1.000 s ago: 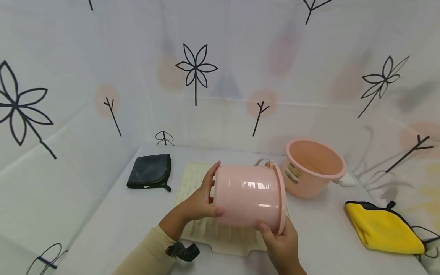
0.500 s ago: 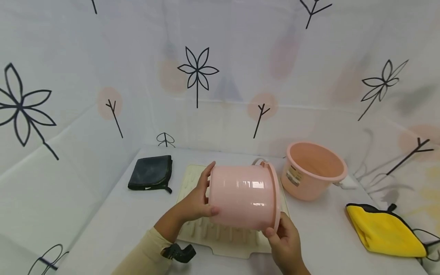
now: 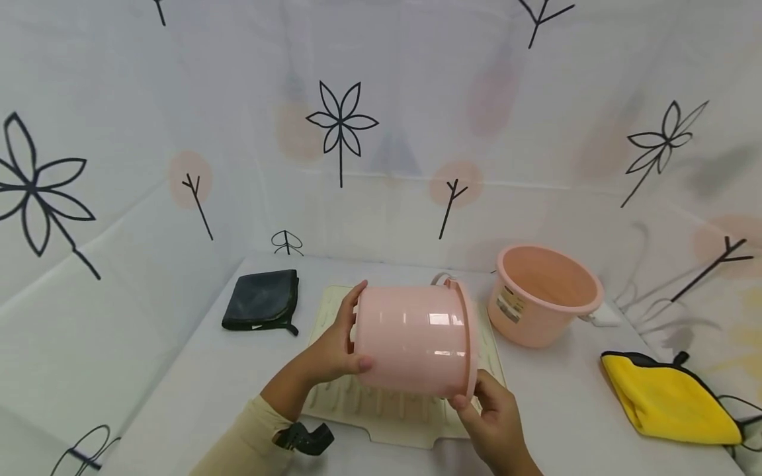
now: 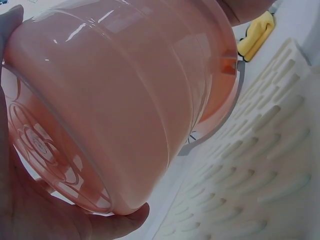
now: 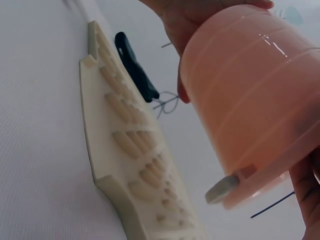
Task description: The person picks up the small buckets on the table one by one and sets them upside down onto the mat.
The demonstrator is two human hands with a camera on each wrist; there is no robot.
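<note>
A glossy pink bucket [image 3: 411, 340] lies on its side in the air between both hands, its base to the left and its rim to the right. My left hand [image 3: 333, 347] grips the base end, thumb in front and fingers spread behind. Its ringed underside [image 4: 42, 145] shows in the left wrist view. My right hand [image 3: 494, 420] pinches the rim at its lower right, thumb outside; its other fingers are partly hidden. A pale bail handle [image 4: 220, 127] hangs off the rim. Beneath the bucket lies a cream ribbed drainboard [image 3: 381, 413].
A peach basin [image 3: 536, 297] with a label stands at the back right. Nearer on the right lies a folded yellow cloth [image 3: 667, 403] with black edging. A dark folded cloth [image 3: 262, 301] lies at the back left. Patterned white sheets [image 3: 381, 218] bound the white table.
The bucket and left hand have shifted slightly left. My right hand has slid off the bucket's lower front and now holds it by the rim.
</note>
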